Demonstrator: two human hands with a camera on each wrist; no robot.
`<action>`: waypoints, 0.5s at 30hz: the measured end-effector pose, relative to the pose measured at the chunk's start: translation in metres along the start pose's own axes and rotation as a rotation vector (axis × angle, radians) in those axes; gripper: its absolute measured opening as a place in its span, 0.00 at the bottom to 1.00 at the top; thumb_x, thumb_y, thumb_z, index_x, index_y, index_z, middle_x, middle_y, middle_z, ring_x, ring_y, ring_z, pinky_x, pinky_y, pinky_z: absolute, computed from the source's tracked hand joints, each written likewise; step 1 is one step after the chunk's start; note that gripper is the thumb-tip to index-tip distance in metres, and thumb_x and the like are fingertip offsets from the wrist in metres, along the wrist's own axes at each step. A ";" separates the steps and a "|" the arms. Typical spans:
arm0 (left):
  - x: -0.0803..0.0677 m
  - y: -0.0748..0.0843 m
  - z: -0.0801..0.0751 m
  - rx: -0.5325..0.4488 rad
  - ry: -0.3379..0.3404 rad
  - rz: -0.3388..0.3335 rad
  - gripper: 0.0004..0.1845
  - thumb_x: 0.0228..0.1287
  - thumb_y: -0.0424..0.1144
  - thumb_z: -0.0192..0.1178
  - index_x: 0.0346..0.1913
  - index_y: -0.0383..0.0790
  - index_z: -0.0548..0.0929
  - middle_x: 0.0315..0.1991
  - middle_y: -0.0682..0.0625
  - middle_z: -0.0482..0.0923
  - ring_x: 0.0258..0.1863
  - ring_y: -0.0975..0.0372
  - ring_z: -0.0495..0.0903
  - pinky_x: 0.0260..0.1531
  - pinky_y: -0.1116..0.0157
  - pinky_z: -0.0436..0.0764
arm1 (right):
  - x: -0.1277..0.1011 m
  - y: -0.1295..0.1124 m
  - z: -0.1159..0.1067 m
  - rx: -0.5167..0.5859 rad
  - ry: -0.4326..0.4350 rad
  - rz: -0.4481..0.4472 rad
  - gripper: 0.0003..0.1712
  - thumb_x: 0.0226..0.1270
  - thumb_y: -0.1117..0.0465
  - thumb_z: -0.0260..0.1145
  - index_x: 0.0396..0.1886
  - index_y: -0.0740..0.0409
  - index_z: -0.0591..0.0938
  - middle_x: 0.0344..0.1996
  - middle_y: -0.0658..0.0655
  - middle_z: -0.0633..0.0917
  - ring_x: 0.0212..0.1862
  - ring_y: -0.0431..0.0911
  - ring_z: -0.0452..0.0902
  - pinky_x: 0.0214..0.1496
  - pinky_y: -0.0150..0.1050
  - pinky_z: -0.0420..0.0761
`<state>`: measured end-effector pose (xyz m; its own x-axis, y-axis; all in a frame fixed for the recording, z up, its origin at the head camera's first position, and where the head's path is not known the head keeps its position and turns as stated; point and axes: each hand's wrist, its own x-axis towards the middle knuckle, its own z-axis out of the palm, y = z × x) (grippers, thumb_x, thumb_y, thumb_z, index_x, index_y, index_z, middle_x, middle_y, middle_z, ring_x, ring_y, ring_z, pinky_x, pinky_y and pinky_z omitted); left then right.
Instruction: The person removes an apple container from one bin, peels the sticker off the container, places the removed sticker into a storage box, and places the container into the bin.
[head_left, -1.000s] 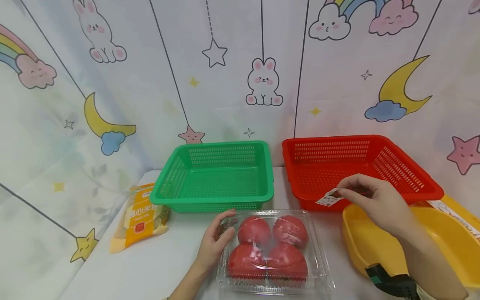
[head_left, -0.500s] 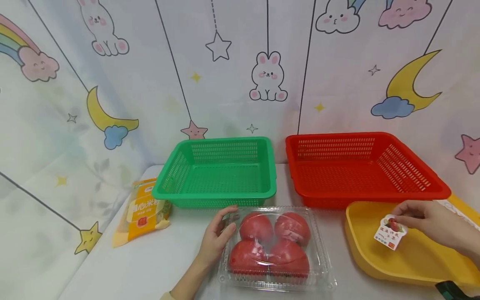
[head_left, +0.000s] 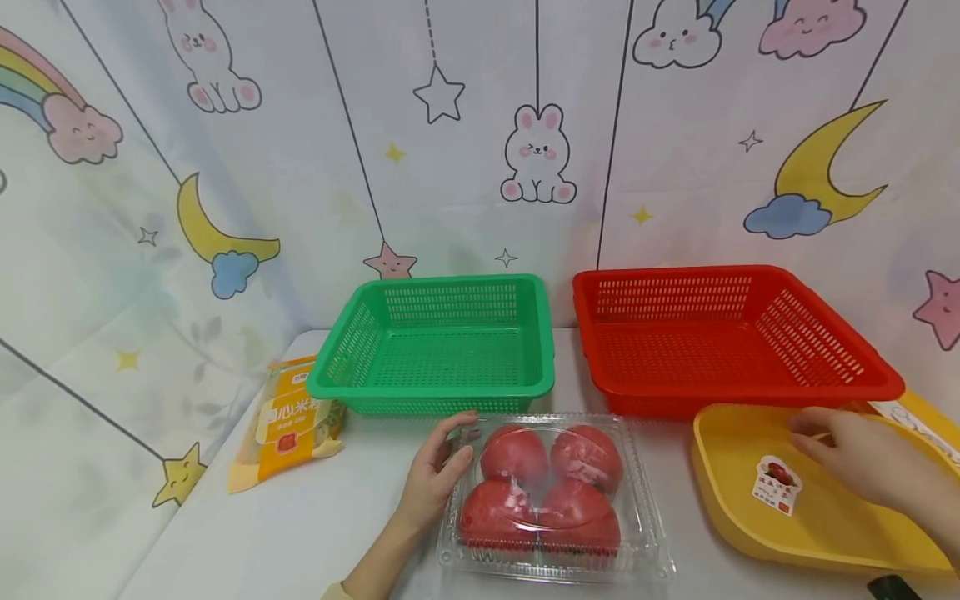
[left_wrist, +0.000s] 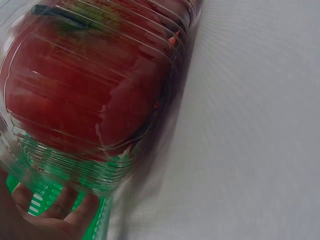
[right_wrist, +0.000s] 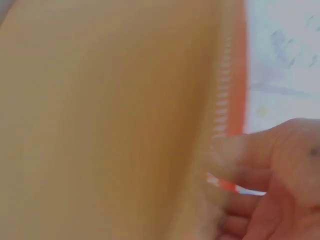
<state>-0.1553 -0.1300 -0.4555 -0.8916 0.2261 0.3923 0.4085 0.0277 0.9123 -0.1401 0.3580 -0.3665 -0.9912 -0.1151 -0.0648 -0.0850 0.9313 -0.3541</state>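
Note:
A clear plastic clamshell box (head_left: pixel 551 558) holding several red apples (head_left: pixel 581 510) sits at the front middle of the table. My left hand (head_left: pixel 431 479) rests at its back left corner, thumb along the left edge. The left wrist view shows relaxed fingertips touching the clear plastic beside a large apple (left_wrist: pixel 85 85). Over the yellow tub (head_left: pixel 720 517), my right hand (head_left: pixel 855 454) hovers with loosely bent fingers and nothing visible in them. A small white label card (head_left: pixel 777 485) with a red fruit picture is in the tub, apart from that hand. The right wrist view is blurred.
Behind the box stand a green basket (head_left: pixel 442 392) and a red basket (head_left: pixel 735 392), side by side. An orange and yellow food packet (head_left: pixel 288 421) lies at the left. An orange and white packet (head_left: pixel 911 421) shows behind the tub. A printed curtain (head_left: pixel 450 200) hangs behind.
My right hand has moved right from the red basket to the yellow tub and let go of the label card there. My left hand has stayed at the box.

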 end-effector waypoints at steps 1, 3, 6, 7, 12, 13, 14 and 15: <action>0.000 0.000 -0.001 -0.001 0.000 0.000 0.22 0.71 0.29 0.54 0.66 0.36 0.73 0.66 0.36 0.70 0.61 0.42 0.74 0.60 0.58 0.74 | -0.002 -0.011 0.000 0.020 0.018 -0.002 0.18 0.68 0.62 0.69 0.49 0.73 0.82 0.39 0.64 0.85 0.40 0.59 0.80 0.44 0.60 0.83; -0.001 0.000 -0.002 -0.002 0.000 -0.002 0.22 0.71 0.29 0.53 0.66 0.36 0.73 0.66 0.35 0.70 0.61 0.42 0.74 0.60 0.58 0.74 | -0.005 -0.038 0.003 0.086 0.056 -0.029 0.19 0.71 0.57 0.68 0.53 0.67 0.83 0.44 0.61 0.86 0.43 0.57 0.80 0.45 0.55 0.84; -0.001 0.000 -0.004 -0.011 0.000 -0.006 0.22 0.72 0.29 0.53 0.67 0.35 0.72 0.66 0.33 0.69 0.62 0.42 0.74 0.60 0.60 0.74 | -0.008 -0.080 0.012 0.197 0.078 -0.092 0.21 0.73 0.50 0.66 0.57 0.57 0.83 0.48 0.54 0.85 0.47 0.51 0.80 0.45 0.44 0.85; -0.001 0.000 -0.004 -0.016 -0.001 -0.008 0.22 0.72 0.29 0.53 0.67 0.35 0.72 0.66 0.33 0.69 0.62 0.42 0.73 0.61 0.60 0.74 | -0.009 -0.093 0.017 0.234 0.081 -0.116 0.21 0.72 0.49 0.66 0.58 0.55 0.82 0.49 0.52 0.85 0.47 0.49 0.81 0.44 0.41 0.85; -0.001 0.000 -0.002 -0.039 -0.008 -0.041 0.22 0.73 0.30 0.53 0.68 0.36 0.71 0.68 0.35 0.68 0.65 0.42 0.71 0.62 0.62 0.72 | -0.009 -0.135 0.044 0.374 0.101 -0.170 0.29 0.70 0.47 0.69 0.62 0.60 0.78 0.50 0.53 0.85 0.47 0.47 0.84 0.46 0.42 0.85; -0.002 0.000 -0.002 -0.039 -0.011 -0.050 0.22 0.73 0.31 0.53 0.68 0.36 0.71 0.68 0.36 0.68 0.65 0.42 0.71 0.62 0.62 0.72 | -0.009 -0.139 0.050 0.391 0.103 -0.170 0.31 0.69 0.47 0.69 0.63 0.62 0.77 0.51 0.55 0.85 0.46 0.48 0.84 0.46 0.44 0.85; -0.002 0.000 -0.002 -0.038 -0.016 -0.060 0.23 0.73 0.31 0.53 0.69 0.37 0.71 0.69 0.36 0.67 0.66 0.42 0.71 0.62 0.61 0.72 | -0.009 -0.142 0.055 0.399 0.103 -0.164 0.33 0.69 0.47 0.69 0.64 0.64 0.75 0.51 0.57 0.84 0.46 0.48 0.84 0.46 0.45 0.85; -0.002 0.001 -0.002 -0.040 -0.023 -0.066 0.23 0.74 0.32 0.53 0.69 0.38 0.71 0.70 0.37 0.66 0.66 0.42 0.71 0.62 0.61 0.72 | -0.009 -0.145 0.059 0.400 0.100 -0.155 0.36 0.69 0.46 0.69 0.65 0.66 0.74 0.52 0.60 0.84 0.46 0.49 0.85 0.46 0.47 0.85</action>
<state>-0.1533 -0.1320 -0.4550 -0.9116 0.2469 0.3287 0.3403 0.0045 0.9403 -0.1132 0.2040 -0.3698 -0.9765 -0.1904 0.1008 -0.2067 0.6962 -0.6875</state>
